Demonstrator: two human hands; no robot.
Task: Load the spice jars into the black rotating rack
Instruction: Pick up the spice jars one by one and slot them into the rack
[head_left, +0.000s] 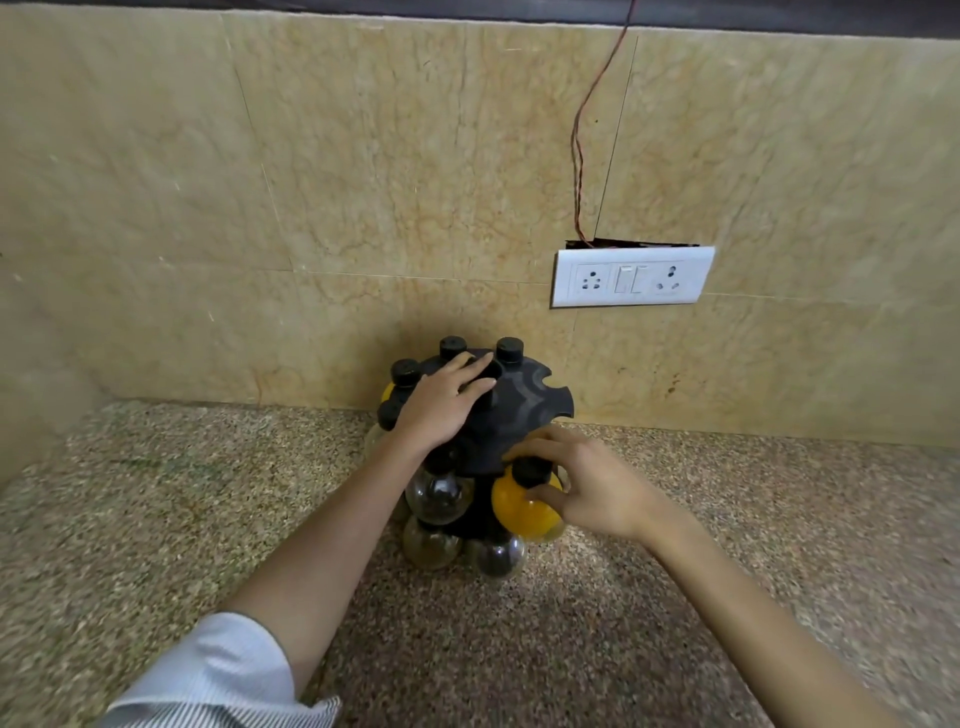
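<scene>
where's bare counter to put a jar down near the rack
The counter lies bare left of the rack, out to the side wall, and right of it below the socket plate. The near counter between the arms is bare too. It is crowded at the rack's base, where jars cluster and both hands work.

rack (524, 400) stem hidden behind jars, left sleeve (218, 680) cut off by frame edge

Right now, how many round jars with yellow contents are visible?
2: one round yellow-filled jar in the right hand at the black rack's front, another behind the left hand. Others may be hidden.
</scene>
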